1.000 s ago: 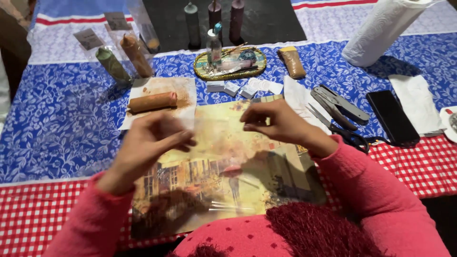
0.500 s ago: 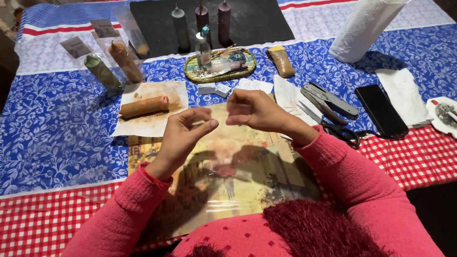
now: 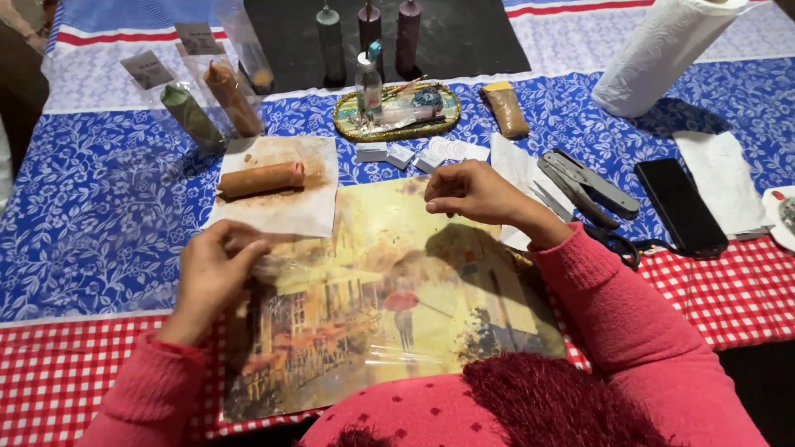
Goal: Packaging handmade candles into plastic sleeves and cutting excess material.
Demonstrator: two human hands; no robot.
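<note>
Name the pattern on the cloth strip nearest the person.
Red-and-white check on the cloth strip, clearest in the head view.

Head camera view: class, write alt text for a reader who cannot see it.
Two hands in pink sleeves stretch clear film over a painted street-scene print: left hand at its left edge, right hand at its top. An orange candle, scissors and a paper-towel roll lie beyond.

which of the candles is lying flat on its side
The orange-brown candle on the stained paper sheet; the three dark candles on the black mat stand upright.
</note>
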